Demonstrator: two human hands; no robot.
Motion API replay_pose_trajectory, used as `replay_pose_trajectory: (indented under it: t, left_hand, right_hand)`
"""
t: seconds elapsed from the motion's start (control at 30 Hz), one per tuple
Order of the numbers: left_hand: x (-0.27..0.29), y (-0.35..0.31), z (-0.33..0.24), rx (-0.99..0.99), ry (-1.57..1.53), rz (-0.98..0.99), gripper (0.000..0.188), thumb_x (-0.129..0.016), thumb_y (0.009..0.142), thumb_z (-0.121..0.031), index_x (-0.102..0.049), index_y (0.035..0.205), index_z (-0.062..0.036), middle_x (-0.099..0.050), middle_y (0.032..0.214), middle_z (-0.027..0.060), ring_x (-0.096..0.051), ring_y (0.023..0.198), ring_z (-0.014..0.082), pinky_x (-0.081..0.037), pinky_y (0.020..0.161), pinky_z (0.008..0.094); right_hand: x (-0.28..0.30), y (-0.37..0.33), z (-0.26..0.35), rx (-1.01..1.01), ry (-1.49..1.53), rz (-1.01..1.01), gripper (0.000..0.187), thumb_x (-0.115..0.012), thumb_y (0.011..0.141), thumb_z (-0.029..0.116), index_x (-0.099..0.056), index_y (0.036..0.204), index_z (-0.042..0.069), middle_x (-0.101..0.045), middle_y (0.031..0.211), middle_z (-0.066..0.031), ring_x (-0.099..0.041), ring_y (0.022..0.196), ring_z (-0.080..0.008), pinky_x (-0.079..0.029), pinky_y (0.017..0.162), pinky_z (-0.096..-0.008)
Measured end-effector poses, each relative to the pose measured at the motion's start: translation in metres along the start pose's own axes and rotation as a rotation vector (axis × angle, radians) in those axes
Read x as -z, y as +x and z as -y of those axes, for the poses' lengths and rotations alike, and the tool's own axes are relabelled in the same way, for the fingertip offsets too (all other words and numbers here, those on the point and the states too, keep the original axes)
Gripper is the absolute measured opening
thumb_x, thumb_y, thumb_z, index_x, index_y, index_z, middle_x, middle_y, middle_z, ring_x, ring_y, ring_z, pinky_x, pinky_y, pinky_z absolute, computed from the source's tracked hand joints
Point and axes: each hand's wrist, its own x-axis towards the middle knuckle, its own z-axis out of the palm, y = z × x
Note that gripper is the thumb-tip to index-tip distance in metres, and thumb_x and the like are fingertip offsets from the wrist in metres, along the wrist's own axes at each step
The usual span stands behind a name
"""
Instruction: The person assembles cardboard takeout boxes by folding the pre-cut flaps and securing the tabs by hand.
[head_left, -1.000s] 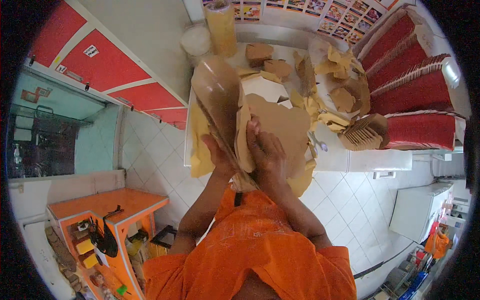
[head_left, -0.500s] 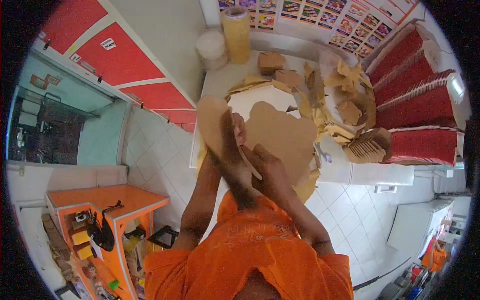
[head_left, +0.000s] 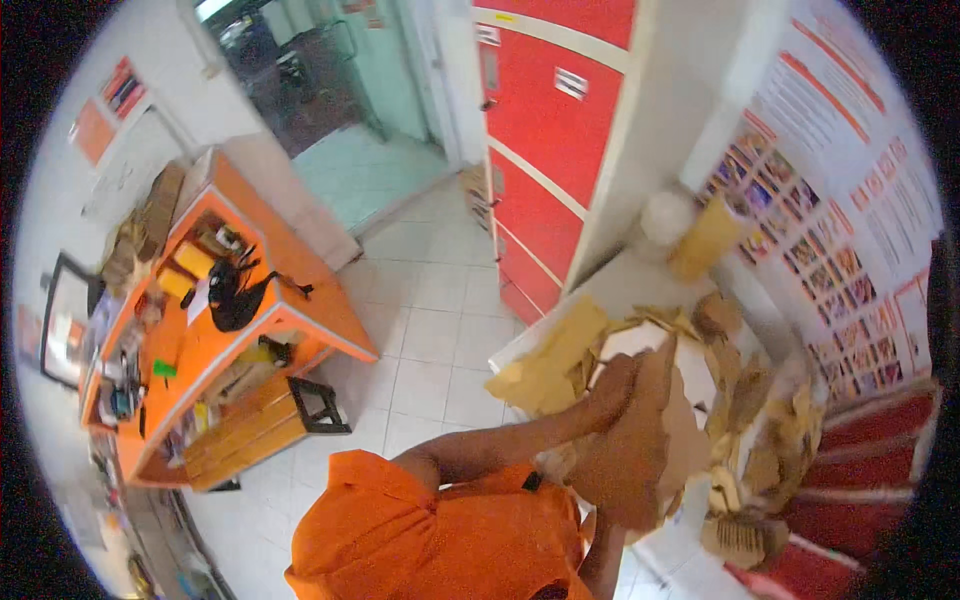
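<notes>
My left hand (head_left: 618, 388) grips the upper edge of a brown cardboard sheet (head_left: 622, 455) over the table; its fingers are blurred. My right forearm (head_left: 603, 555) comes up below the sheet, and the hand itself is hidden behind the cardboard. Under and beside it lies another brown cardboard piece (head_left: 688, 425) with a rounded outline, on a white surface (head_left: 703, 375) ringed by loose cardboard.
Crumpled brown paper (head_left: 770, 450) and folded cardboard (head_left: 738, 540) lie at the table's right, beside red stacks (head_left: 860, 440). A yellowish roll (head_left: 708, 240) stands at the back. Red lockers (head_left: 560, 110) and an orange desk (head_left: 290, 300) are to the left.
My view has swung left, so the table now sits at the right. The cardboard sheet, before raised edge-on between both hands, now shows its broad face and covers my right hand.
</notes>
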Motion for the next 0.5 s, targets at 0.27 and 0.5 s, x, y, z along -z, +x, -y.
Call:
replay_pose_trajectory:
  t: [0.27, 0.5]
  left_hand:
    - [0.014, -0.021, -0.027, -0.088, 0.279, 0.224, 0.050, -0.060, 0.088, -0.028, -0.049, 0.129, -0.0009, -0.061, 0.105, 0.0228, -0.056, 0.099, 0.0409, -0.044, 0.091, 0.0489]
    - [-0.017, -0.029, 0.001, -0.018, 0.151, 0.086, 0.044, -0.046, 0.097, -0.028, -0.048, 0.130, 0.0000, -0.057, 0.123, 0.0240, -0.053, 0.114, 0.0398, -0.040, 0.097, 0.0481]
  right_hand:
    - [-0.013, -0.007, -0.025, -0.061, 0.061, -0.058, 0.056, -0.065, 0.083, 0.018, -0.049, 0.135, 0.007, -0.058, 0.116, -0.0164, -0.058, 0.103, -0.0348, -0.049, 0.085, -0.0448]
    - [-0.015, -0.017, -0.052, -0.228, 0.227, -0.235, 0.053, -0.064, 0.086, 0.020, -0.050, 0.135, 0.006, -0.057, 0.121, -0.0162, -0.057, 0.108, -0.0331, -0.048, 0.090, -0.0432]
